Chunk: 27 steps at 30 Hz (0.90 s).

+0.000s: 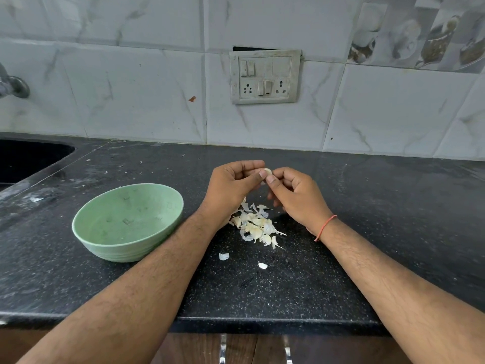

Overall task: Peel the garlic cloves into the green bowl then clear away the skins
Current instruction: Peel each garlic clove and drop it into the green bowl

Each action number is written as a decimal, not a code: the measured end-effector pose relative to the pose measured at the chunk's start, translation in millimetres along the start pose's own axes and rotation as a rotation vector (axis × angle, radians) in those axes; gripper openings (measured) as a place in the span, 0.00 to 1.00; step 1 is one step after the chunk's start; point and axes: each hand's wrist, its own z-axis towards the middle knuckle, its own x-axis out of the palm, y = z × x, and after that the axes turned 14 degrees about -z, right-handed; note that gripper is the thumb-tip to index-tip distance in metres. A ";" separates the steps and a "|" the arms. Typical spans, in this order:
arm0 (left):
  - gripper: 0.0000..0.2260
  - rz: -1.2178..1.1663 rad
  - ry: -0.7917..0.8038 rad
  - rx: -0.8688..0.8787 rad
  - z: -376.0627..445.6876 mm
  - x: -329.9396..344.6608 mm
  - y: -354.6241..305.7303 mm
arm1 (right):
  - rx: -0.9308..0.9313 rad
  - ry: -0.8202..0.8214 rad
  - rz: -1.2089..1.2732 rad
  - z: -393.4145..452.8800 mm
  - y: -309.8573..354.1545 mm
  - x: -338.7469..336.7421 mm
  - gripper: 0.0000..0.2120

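Observation:
Above the black counter [341, 271], my left hand [231, 187] and my right hand [296, 198] meet and pinch one small pale garlic clove [268, 171] between thumbs and fingertips. Below the hands lies a heap of garlic cloves and papery skins [256, 227]. Two loose skin scraps [223, 256] lie nearer the front edge. The green bowl [126, 248] stands to the left of my left forearm; nothing shows inside it.
A dark sink [23, 158] is sunk into the counter at the far left, with a tap [13, 85] on the wall above it. A switch and socket plate [265, 76] sits on the tiled wall behind. The counter's front edge [262, 321] runs below my forearms.

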 end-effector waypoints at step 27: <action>0.13 -0.134 0.006 -0.197 1.4 0.3 2.5 | -0.104 -0.121 -0.042 4.8 -8.7 -0.1 0.05</action>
